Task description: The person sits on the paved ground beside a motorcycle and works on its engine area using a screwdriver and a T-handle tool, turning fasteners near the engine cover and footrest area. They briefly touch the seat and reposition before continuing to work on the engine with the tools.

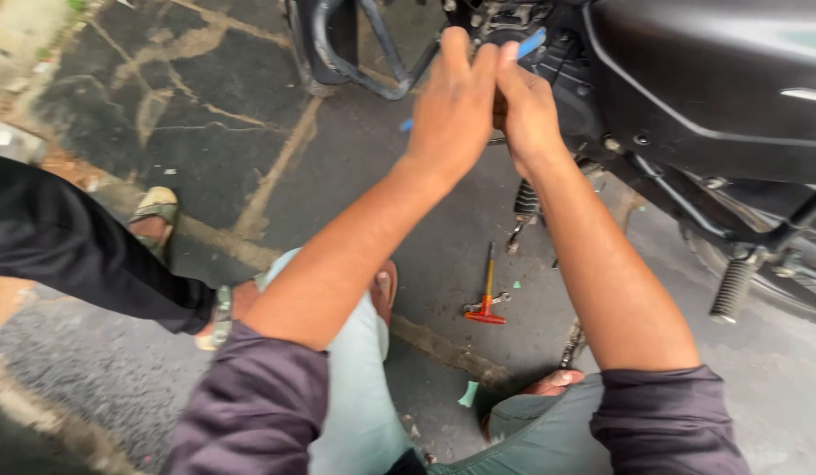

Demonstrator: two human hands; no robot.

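Both hands, left and right, are gripping a blue-handled tool at the motorcycle engine; work looking unfinished; red-handled wrench lying unused on the ground

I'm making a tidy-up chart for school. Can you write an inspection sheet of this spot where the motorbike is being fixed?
Surface: cracked dark pavement, damp-looking, with pale seams.
Job's things: black motorbike; a blue-handled tool pokes out above the hands at its engine area.
Clutter: red-and-yellow T-handle tool lying on the ground beside a small metal part; a green scrap near the person's foot.
Hands: left hand and right hand pressed together at the bike; what they grip is mostly hidden.
Cables: nothing seen.
Surroundings: another person's black sleeve and sandalled foot on the left; footpeg at right.
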